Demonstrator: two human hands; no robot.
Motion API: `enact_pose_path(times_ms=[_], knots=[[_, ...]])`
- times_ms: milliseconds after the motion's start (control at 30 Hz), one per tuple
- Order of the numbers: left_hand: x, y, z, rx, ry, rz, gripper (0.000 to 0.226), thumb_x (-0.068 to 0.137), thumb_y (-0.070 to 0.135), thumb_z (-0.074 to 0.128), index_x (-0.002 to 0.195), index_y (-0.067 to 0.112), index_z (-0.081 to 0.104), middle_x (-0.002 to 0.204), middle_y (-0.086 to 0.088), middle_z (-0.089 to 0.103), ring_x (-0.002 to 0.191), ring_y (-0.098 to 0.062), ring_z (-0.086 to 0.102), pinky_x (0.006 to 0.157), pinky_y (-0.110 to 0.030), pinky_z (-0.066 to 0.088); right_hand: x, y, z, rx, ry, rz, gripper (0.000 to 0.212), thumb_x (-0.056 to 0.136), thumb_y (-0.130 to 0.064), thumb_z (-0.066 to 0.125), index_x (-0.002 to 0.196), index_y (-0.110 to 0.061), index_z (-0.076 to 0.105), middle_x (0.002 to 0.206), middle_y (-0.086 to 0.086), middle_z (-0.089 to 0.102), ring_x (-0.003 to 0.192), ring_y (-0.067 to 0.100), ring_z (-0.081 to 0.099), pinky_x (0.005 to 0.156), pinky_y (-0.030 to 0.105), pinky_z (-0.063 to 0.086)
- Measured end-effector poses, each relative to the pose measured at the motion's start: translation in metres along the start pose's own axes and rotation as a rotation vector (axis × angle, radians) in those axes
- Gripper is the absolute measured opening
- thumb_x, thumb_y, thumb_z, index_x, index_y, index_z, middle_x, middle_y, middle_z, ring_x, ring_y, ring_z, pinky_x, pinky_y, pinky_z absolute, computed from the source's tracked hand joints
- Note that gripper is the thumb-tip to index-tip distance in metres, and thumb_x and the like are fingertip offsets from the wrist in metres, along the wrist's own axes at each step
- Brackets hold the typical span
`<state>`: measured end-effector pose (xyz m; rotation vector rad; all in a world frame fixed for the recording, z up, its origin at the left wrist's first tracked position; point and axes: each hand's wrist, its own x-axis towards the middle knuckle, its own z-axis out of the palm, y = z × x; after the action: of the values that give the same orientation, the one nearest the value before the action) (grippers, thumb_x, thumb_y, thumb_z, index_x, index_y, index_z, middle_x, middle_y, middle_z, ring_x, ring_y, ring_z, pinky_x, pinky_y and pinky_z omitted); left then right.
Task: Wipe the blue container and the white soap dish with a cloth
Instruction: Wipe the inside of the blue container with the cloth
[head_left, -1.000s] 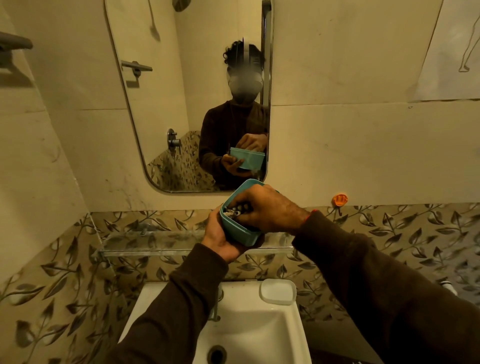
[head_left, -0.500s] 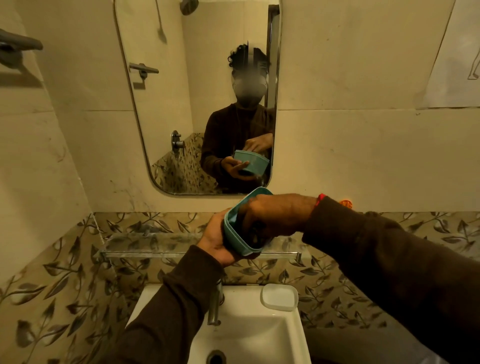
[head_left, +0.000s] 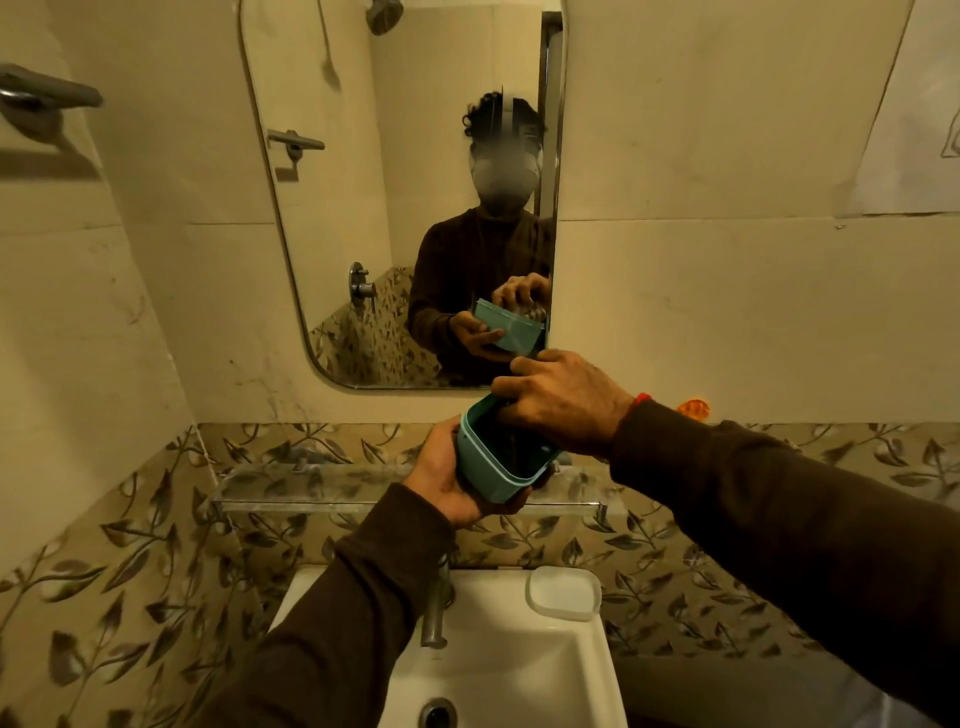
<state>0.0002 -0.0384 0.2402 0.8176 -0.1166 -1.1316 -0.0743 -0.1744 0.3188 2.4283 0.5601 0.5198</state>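
Both hands on the blue container above the sink

The left hand (head_left: 451, 480) cups the blue container (head_left: 496, 457) from below, gripping it; the right hand (head_left: 563, 402) has lifted since the previous frame, fingers now curled over the far rim and reaching inside. The container tilts more toward the camera. Any cloth is hidden inside it. The white soap dish (head_left: 563, 598) sits on the sink (head_left: 519, 670) rim.
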Motion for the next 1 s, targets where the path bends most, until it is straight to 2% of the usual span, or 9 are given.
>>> enact_pose_path(times_ms=[133,267,333,467,600,733,833,933,1000], knots=[[0.0,0.005,0.0,0.005,0.034,0.081,0.059,0.092,0.044,0.052,0.141,0.011,0.056,0.121,-0.023,0.064,0.103,-0.044,0.06,0.063,-0.044,0.059,0.003,-0.009,0.003,0.043,0.025,0.146,0.036,0.086,-0.031,0.068,0.121,-0.024,0.063,0.116,0.0,0.066,0.1,0.023,0.059,0.078,0.036,0.048],[-0.003,0.009,0.001,0.057,0.01,0.158,0.057,0.085,0.04,0.065,0.135,0.013,0.063,0.117,-0.02,0.07,0.107,-0.039,0.064,0.088,-0.05,0.055,0.006,-0.012,0.003,0.058,-0.023,0.232,0.043,0.087,-0.033,0.069,0.127,-0.022,0.057,0.118,0.004,0.067,0.109,0.025,0.062,0.089,0.038,0.047],[-0.003,0.009,0.001,0.066,-0.033,0.257,0.048,0.088,0.038,0.064,0.132,0.02,0.066,0.121,-0.018,0.071,0.105,-0.037,0.069,0.086,-0.051,0.057,0.007,-0.012,0.0,0.065,-0.065,0.252,0.041,0.089,-0.033,0.066,0.127,-0.022,0.055,0.119,0.004,0.065,0.109,0.024,0.062,0.09,0.038,0.046],[-0.001,0.01,-0.001,0.073,-0.092,0.406,0.037,0.097,0.034,0.055,0.131,0.028,0.067,0.133,-0.015,0.067,0.121,-0.038,0.063,0.096,-0.055,0.054,0.012,-0.014,-0.009,0.019,-0.182,0.24,0.035,0.089,-0.032,0.065,0.121,-0.02,0.057,0.116,0.003,0.065,0.108,0.022,0.059,0.092,0.038,0.042],[0.004,0.006,-0.005,0.043,-0.118,0.426,0.038,0.101,0.032,0.05,0.136,0.026,0.063,0.135,-0.013,0.066,0.117,-0.034,0.067,0.086,-0.049,0.059,0.017,-0.022,-0.019,0.074,-0.274,0.177,0.033,0.089,-0.03,0.064,0.12,-0.02,0.058,0.114,0.001,0.065,0.107,0.022,0.059,0.097,0.041,0.037],[0.007,0.0,-0.012,0.031,-0.128,0.414,0.039,0.099,0.036,0.051,0.135,0.028,0.064,0.133,-0.015,0.067,0.108,-0.032,0.071,0.082,-0.046,0.059,0.022,-0.034,-0.022,0.449,-0.325,0.203,0.039,0.088,-0.017,0.062,0.127,-0.019,0.058,0.122,0.006,0.063,0.111,0.025,0.059,0.097,0.043,0.046],[0.006,-0.003,-0.02,-0.003,-0.137,0.389,0.047,0.093,0.037,0.054,0.136,0.021,0.063,0.128,-0.018,0.068,0.102,-0.033,0.073,0.079,-0.046,0.06,0.02,-0.026,-0.024,0.972,-0.276,0.408,0.033,0.09,-0.006,0.059,0.118,-0.023,0.063,0.115,0.003,0.064,0.103,0.02,0.062,0.085,0.036,0.057],[0.001,-0.002,-0.024,-0.023,-0.179,0.388,0.046,0.084,0.043,0.055,0.11,0.014,0.079,0.117,-0.02,0.073,0.097,-0.036,0.074,0.078,-0.047,0.061,0.016,-0.015,-0.027,1.423,-0.069,0.626,0.026,0.091,-0.008,0.061,0.104,-0.03,0.065,0.102,-0.006,0.062,0.089,0.011,0.063,0.055,0.016,0.054],[0.001,-0.002,-0.024,-0.058,-0.18,0.373,0.048,0.086,0.046,0.053,0.104,0.011,0.081,0.116,-0.023,0.072,0.097,-0.04,0.072,0.076,-0.048,0.061,0.013,-0.008,-0.026,1.419,0.149,0.744,0.02,0.09,-0.014,0.064,0.099,-0.032,0.064,0.101,-0.008,0.062,0.086,0.008,0.062,0.048,0.011,0.047]])
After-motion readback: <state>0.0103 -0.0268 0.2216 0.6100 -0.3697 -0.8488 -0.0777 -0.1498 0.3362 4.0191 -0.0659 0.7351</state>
